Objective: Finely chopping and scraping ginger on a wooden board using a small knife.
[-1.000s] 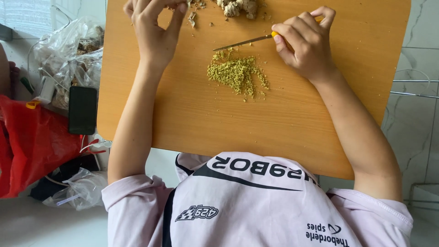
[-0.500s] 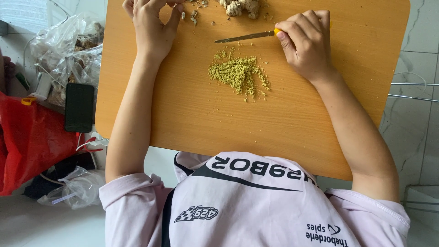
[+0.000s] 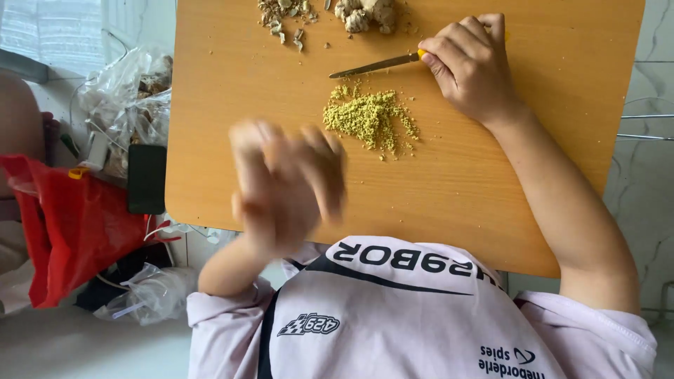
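on the far left i see a red plastic bag (image 3: 67,224), glossy and creased, slumped on the floor, with a flat black phone (image 3: 147,178) beside it and a crinkled clear bag (image 3: 130,91) of brownish lumps above. next comes the table (image 3: 232,91), a smooth orange-brown wooden board with rounded corners.

my left hand (image 3: 284,186) hangs over the near part of the table, smeared by motion blur, fingers spread loosely and holding nothing that i can make out. half a second ago that hand sat at the far edge of the table by the peelings; now it has pulled back toward the body and is well apart from them.

further right, the dry, flaky peelings (image 3: 284,14) lie scattered at the far edge, just beside knobbly pale ginger (image 3: 365,12). below them sits the minced pile (image 3: 368,118), a fine, crumbly yellow-green heap spread out in the middle of the table, in the same place as before.

the knife (image 3: 372,66), a slim metal blade with a yellow handle, lies nearly flat above the pile, tip pointing left, much as it did earlier. my right hand (image 3: 474,67) is closed tight around its handle, knuckles up.
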